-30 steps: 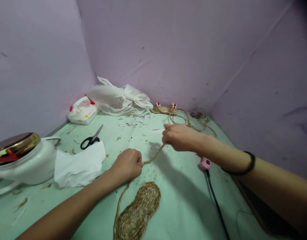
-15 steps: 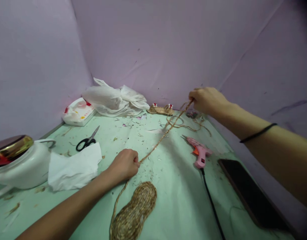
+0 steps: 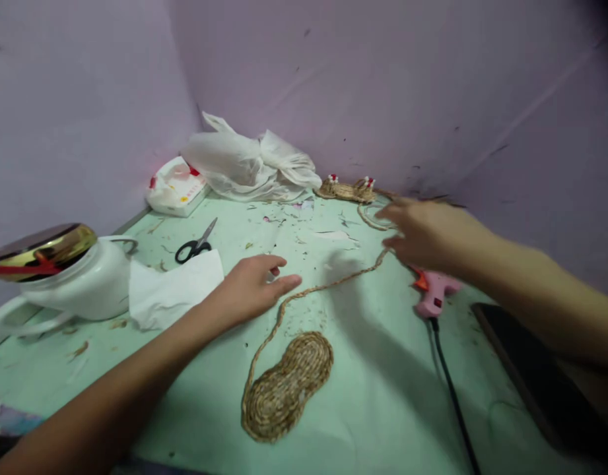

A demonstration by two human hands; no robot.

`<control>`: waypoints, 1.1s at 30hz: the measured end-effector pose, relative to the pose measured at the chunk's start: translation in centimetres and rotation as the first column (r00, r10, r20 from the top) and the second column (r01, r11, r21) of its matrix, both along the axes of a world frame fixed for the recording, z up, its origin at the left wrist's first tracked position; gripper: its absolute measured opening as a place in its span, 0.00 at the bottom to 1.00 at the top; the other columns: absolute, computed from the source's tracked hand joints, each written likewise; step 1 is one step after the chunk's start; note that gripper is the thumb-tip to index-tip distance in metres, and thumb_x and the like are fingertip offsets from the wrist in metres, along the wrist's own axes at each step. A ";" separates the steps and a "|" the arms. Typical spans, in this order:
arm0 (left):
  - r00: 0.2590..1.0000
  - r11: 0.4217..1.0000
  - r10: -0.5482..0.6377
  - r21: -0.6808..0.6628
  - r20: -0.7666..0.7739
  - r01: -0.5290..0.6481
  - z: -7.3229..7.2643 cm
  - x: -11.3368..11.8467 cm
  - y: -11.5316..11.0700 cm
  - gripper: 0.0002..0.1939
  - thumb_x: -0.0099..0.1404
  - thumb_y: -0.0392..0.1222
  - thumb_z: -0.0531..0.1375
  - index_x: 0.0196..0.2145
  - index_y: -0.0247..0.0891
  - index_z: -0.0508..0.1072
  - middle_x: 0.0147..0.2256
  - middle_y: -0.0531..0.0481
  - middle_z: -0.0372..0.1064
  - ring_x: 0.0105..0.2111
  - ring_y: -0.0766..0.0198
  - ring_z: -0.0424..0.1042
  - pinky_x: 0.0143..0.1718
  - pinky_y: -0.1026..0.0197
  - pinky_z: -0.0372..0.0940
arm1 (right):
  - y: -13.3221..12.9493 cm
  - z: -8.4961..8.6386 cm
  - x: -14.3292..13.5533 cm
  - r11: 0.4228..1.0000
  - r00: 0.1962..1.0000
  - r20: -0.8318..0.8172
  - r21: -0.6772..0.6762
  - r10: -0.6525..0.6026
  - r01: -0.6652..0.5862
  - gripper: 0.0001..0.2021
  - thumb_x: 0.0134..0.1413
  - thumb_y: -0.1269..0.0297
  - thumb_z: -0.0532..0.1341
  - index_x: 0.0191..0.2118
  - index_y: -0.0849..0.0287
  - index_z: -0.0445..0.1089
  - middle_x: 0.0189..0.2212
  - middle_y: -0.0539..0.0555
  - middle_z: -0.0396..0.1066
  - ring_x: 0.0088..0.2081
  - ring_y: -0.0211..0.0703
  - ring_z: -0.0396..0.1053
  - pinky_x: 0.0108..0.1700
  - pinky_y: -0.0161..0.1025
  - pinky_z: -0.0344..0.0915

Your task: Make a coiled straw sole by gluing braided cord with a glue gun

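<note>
A coiled sole-shaped piece of braided straw point(image 3: 288, 389) lies flat on the green tabletop point(image 3: 363, 422). Its loose straw cord point(image 3: 328, 285) runs from the left side up and to the right across the table. Just above the cord, my left hand point(image 3: 249, 288) is open, thumb and fingers apart, with nothing in it. My right hand point(image 3: 427, 232) is slightly blurred over the far part of the cord. Its fingers look spread and nothing shows between them. Partly under my right forearm is a pink glue gun point(image 3: 435, 295), its tip hidden.
Black-handled scissors point(image 3: 195, 247), a white tissue point(image 3: 177, 290) and a white teapot-like pot point(image 3: 90, 284) are at left. Behind them are a tissue box point(image 3: 182, 194) and a white plastic bag point(image 3: 254, 168). A straw piece with red-and-white beads point(image 3: 346, 191) sits at the back. A phone point(image 3: 526, 376) lies right.
Both hands have let go of the cord, which was stretched between them and now lies slack on the table. My right hand has come down. The view has shifted somewhat.
</note>
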State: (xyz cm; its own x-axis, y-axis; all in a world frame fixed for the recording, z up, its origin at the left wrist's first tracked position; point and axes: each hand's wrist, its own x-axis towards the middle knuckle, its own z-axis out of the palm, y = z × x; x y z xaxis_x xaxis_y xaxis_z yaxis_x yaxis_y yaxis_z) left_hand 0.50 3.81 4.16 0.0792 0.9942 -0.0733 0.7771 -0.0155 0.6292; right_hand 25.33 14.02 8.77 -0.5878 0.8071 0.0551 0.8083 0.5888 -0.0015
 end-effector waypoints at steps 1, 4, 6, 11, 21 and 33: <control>0.999 0.999 0.024 0.044 -0.025 -0.023 0.7 -0.4 -1.0 0.22 0.60 0.56 0.51 0.39 0.37 0.73 0.36 0.46 0.73 0.31 0.61 0.68 0.34 0.59 0.59 | -2.3 -0.7 -0.7 0.994 0.996 -0.010 -0.058 0.092 -0.093 0.15 0.47 0.68 0.61 0.44 0.56 0.69 0.45 0.61 0.70 0.41 0.56 0.70 0.42 0.52 0.66; 0.984 0.997 0.022 -0.071 -0.179 -0.035 1.6 -1.0 -5.3 0.18 0.59 0.56 0.52 0.27 0.40 0.73 0.26 0.50 0.71 0.27 0.60 0.67 0.28 0.60 0.56 | -8.5 -2.8 -2.5 0.821 0.865 -0.205 -0.276 0.458 -0.501 0.23 0.43 0.70 0.63 0.50 0.53 0.66 0.48 0.55 0.69 0.47 0.49 0.67 0.48 0.44 0.65; 0.964 0.986 -0.026 -0.168 -0.263 -0.019 1.0 -0.7 -8.6 0.16 0.53 0.57 0.57 0.25 0.41 0.71 0.26 0.49 0.71 0.25 0.58 0.67 0.24 0.60 0.53 | -11.0 -4.2 -3.3 0.781 0.827 -0.298 -0.288 0.476 -0.553 0.30 0.40 0.75 0.62 0.54 0.56 0.61 0.51 0.57 0.67 0.50 0.51 0.64 0.52 0.47 0.62; 0.942 0.981 -0.017 -0.189 -0.335 -0.050 -2.2 1.1 -13.2 0.15 0.51 0.52 0.60 0.36 0.45 0.70 0.35 0.46 0.70 0.30 0.53 0.70 0.24 0.59 0.55 | -12.1 -6.9 -3.4 0.814 0.846 -0.397 -0.315 0.355 -0.489 0.34 0.41 0.75 0.62 0.58 0.61 0.56 0.50 0.62 0.67 0.51 0.55 0.63 0.52 0.53 0.61; 0.974 0.988 0.045 -0.137 -0.223 -0.077 -3.1 1.6 -12.5 0.14 0.56 0.47 0.57 0.41 0.43 0.67 0.42 0.47 0.66 0.40 0.53 0.68 0.36 0.54 0.63 | -12.2 -9.1 -3.5 0.784 0.743 -0.621 -0.321 0.251 -0.532 0.33 0.49 0.78 0.58 0.61 0.53 0.50 0.53 0.58 0.63 0.54 0.47 0.60 0.56 0.49 0.59; 0.958 0.984 0.072 0.177 -0.279 -0.022 -4.5 2.4 -13.6 0.27 0.53 0.40 0.60 0.51 0.40 0.60 0.47 0.41 0.64 0.44 0.50 0.66 0.42 0.50 0.66 | -13.1 -8.5 -3.6 0.831 0.801 -0.547 -0.309 0.242 -0.463 0.35 0.48 0.75 0.59 0.61 0.52 0.49 0.51 0.57 0.64 0.52 0.52 0.60 0.53 0.53 0.60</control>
State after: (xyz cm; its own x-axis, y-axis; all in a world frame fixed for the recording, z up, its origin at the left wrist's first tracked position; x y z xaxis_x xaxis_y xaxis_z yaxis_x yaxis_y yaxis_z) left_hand 2.92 -9.81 -0.39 0.0331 0.9958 0.0852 0.9251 -0.0627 0.3744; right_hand 21.68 0.87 0.27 -0.8234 0.5556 0.1150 0.3743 0.6843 -0.6258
